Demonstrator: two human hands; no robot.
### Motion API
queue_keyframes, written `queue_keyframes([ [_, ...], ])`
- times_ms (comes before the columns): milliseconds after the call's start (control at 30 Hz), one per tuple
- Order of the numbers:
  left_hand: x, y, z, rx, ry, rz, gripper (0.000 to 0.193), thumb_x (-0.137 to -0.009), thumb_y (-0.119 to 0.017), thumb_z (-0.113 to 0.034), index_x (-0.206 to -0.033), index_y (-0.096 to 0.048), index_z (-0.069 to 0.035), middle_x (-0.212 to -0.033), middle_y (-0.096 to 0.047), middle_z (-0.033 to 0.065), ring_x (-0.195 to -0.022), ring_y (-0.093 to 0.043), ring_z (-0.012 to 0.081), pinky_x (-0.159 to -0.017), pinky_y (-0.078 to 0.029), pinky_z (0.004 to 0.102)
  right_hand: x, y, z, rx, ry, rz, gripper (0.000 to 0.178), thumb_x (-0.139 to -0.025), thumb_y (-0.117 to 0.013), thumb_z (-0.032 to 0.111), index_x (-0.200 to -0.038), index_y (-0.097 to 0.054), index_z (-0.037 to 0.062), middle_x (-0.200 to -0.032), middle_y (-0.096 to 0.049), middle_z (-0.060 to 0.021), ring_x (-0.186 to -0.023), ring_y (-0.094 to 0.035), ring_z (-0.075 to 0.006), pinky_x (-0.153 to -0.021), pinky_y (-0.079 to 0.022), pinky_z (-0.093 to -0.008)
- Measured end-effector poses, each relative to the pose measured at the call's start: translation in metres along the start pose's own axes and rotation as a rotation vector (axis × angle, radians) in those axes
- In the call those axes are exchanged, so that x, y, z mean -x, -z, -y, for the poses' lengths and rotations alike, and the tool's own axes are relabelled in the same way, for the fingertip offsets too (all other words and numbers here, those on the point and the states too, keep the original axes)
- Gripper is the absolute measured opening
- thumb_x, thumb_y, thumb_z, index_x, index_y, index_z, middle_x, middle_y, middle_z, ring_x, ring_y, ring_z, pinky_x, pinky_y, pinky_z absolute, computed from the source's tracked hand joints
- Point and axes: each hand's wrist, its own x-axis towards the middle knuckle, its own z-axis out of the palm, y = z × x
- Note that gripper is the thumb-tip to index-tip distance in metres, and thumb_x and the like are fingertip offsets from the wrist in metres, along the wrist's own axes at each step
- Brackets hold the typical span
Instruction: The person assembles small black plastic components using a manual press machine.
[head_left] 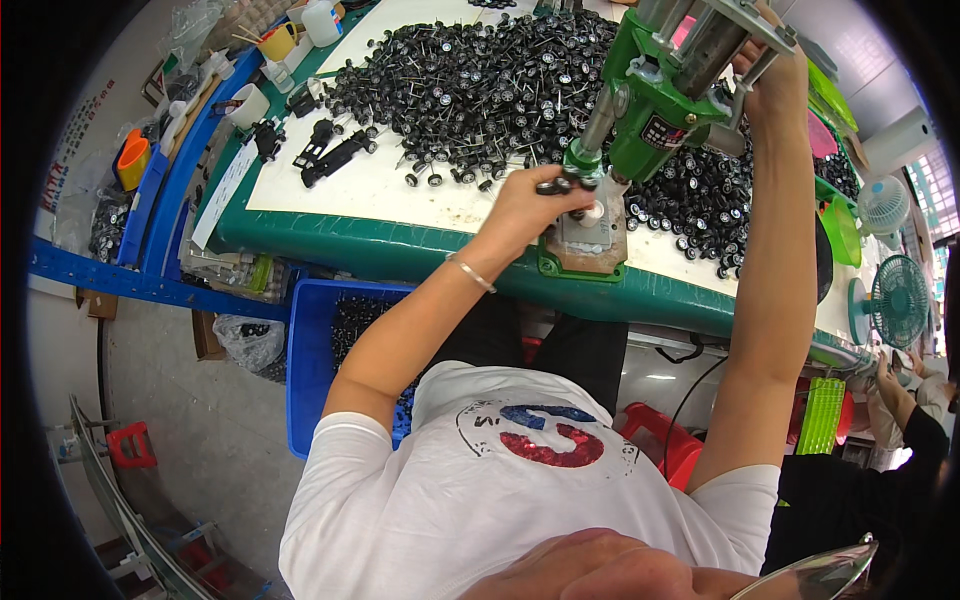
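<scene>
Some black wheels (553, 187) sit pinched in the fingers of the left hand (522, 210), low at the green press (650, 120). The right hand (772, 85) is raised beside it, grip unclear. A mistimed downstroke could nip fingers or jam a tilted wheel.
</scene>
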Motion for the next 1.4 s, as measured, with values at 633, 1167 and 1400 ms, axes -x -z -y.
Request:
queue_keyframes([
  [633, 0.088, 0.14, 0.017, -0.895, 0.098, -0.208, 0.027, -0.077, -0.073, -0.026, -0.088, -0.07, -0.001, -0.07, -0.067, 0.0092, -0.06, -0.062, 0.0226, -0.059, -0.048, 0.0301, 0.152, 0.114, -0.074, 0.74, -0.355, 0.248, 0.019, -0.087, -0.065, 0.023, -0.097, -0.066, 0.0059, -0.072, -0.061, 0.0004, -0.063, -0.057, -0.0071, -0.054, -0.044, -0.023],
  [1167, -0.001, 0.078, 0.045, -0.815, 0.046, -0.246, 0.022, -0.073, -0.071, -0.025, -0.074, -0.067, -0.003, -0.067, -0.066, 0.0079, -0.063, -0.065, 0.0205, -0.058, -0.049, 0.0321, 0.207, 0.102, -0.106, 1.116, 0.015, 0.346, 0.015, -0.081, -0.067, 0.015, -0.091, -0.062, 0.0062, -0.089, -0.058, -0.0052, -0.074, -0.059, -0.0232, -0.064, -0.047, -0.0337],
  [1400, 0.005, 0.073, 0.031, -0.035, 0.064, -0.16, 0.015, -0.082, -0.07, -0.005, -0.093, -0.064, 0.002, -0.079, -0.067, 0.0042, -0.071, -0.066, 0.0114, -0.06, -0.049, 0.0215, 0.198, 0.046, -0.086, 0.681, 0.091, 0.441, 0.015, -0.08, -0.068, 0.009, -0.093, -0.063, 0.0028, -0.089, -0.057, -0.0072, -0.073, -0.056, -0.0184, -0.068, -0.046, -0.0312],
])
